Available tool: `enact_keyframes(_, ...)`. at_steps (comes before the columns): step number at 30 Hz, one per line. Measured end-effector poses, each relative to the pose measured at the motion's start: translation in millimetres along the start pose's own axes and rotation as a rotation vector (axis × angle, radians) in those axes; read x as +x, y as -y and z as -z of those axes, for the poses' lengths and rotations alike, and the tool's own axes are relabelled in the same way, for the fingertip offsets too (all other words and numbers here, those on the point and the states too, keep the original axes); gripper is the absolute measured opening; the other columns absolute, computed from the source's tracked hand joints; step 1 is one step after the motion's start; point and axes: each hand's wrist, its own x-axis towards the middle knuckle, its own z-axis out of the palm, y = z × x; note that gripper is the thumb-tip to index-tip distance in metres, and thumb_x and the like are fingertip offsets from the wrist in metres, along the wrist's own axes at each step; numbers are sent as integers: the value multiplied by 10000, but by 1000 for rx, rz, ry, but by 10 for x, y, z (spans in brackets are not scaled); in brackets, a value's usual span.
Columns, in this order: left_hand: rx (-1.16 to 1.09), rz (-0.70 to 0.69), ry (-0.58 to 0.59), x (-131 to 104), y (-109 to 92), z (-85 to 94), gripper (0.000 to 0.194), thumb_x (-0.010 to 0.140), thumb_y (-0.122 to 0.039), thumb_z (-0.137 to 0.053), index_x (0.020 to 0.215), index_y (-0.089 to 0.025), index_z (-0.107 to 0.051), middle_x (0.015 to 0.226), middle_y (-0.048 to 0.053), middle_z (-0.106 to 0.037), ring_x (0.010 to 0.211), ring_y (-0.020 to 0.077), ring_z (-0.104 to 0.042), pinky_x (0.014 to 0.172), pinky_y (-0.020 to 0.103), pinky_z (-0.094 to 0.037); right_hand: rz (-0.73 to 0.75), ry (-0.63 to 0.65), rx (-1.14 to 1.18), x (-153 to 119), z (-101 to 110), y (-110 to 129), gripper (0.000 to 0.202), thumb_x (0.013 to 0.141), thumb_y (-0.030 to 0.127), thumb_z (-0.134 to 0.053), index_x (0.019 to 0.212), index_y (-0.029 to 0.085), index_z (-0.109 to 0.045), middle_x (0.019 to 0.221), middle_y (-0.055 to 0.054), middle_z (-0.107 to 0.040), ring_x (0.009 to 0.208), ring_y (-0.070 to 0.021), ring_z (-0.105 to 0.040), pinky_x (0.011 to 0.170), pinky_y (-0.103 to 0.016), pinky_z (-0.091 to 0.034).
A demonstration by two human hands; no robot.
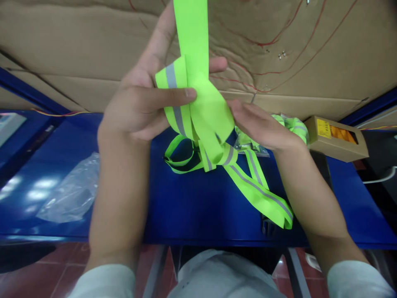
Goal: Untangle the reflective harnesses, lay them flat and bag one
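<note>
While a neon-yellow reflective strap [211, 109] is clamped above the blue counter [198, 215] by the fingers of the left hand [132, 97], the right hand [262, 124] is held at its edge, its grip unable to be told; beneath, looped reflective webbing [259, 188] is spread.

Remotely I see L hand [141, 97] at 10 o'clk, pinching the neon strap [206, 107]; R hand [262, 126] at 2 o'clk is by its edge, contact unclear. Clear bag [74, 190] lies on blue table [192, 211] at 8, cardbd. box [338, 145] at 3.
</note>
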Motion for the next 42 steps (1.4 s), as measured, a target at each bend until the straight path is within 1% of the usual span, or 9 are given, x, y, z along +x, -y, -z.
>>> enact_keyframes(4, 54, 83, -77, -19, -93, -11, 1037, 824, -50, -673, 1667, -496, -264, 1443, -79, -688, 1375, 301, -663, 973, 409, -675, -42, 9, 143, -78, 86, 9, 244, 984, 485, -733, 1086, 266, -766, 902, 20, -708, 757, -162, -677, 760, -348, -586)
enact_keyframes(9, 16, 203, 17, 31, -79, 42, 970, 859, -78, -740, 1698, -274, -295, 1030, 9, -808, 719, 184, -757, 607, 274, -592, 1, -235, 77, -116, 200, 22, 200, 900, 398, -838, 1008, 239, -783, 887, 19, -712, 713, -142, -682, 692, -300, -579)
enact_keyframes(12, 29, 205, -60, 68, -5, 92, 874, 864, -170, -796, 1628, -151, -371, 899, 46, -818, 673, 201, -729, 604, 304, -531, 8, -286, 62, -134, 274, 9, 196, 881, 384, -855, 971, 224, -786, 867, 4, -713, 691, -146, -658, 664, -299, -566)
enact_keyframes(17, 340, 101, -131, 71, 28, 98, 741, 783, -342, -942, 1433, -279, -590, 685, -64, -669, 660, 165, -614, 690, 321, -477, -23, -283, 71, -136, 334, -22, 225, 899, 435, -835, 993, 235, -793, 834, 6, -697, 689, -143, -626, 615, -276, -521)
enact_keyframes(21, 758, 30, -255, 62, -1, 71, 595, 708, -350, -990, 1223, -270, -704, 810, -23, -637, 968, 230, -607, 909, 324, -454, -17, -328, 89, -95, 315, -47, 238, 946, 459, -782, 1052, 246, -800, 830, 8, -673, 691, -128, -595, 587, -252, -484)
enact_keyframes(24, 859, -52, -286, 57, -10, 105, 357, 792, -420, -926, 1046, -266, -727, 897, 1, -656, 933, 212, -571, 859, 313, -429, 2, -412, 99, -87, 345, -57, 210, 949, 454, -776, 921, 247, -753, 805, 12, -640, 667, -131, -585, 569, -261, -467)
enact_keyframes(28, 742, -24, -265, 47, -12, 149, 301, 937, -526, -772, 885, -232, -738, 743, 17, -667, 691, 168, -547, 657, 321, -380, -4, -454, 177, -120, 430, -74, 234, 898, 450, -820, 859, 242, -718, 767, 14, -635, 656, -147, -598, 578, -283, -483)
enact_keyframes(36, 128, 153, -152, 91, -17, -110, 113, 928, -328, -756, 951, -228, -804, 871, 51, -763, 748, 189, -688, 661, 310, -509, -326, -117, 126, -128, 352, -154, 645, 941, 833, -546, 921, 228, -767, 652, 3, -669, 428, -101, -520, 367, -232, -339)
enact_keyframes(42, 8, 221, -16, 96, -9, -102, 294, 937, -297, -747, 1230, -286, -763, 1135, 21, -803, 872, 221, -757, 761, 330, -564, -204, -171, 55, -116, 234, -53, 386, 914, 643, -744, 952, 261, -787, 803, 25, -739, 635, -140, -672, 565, -261, -567)
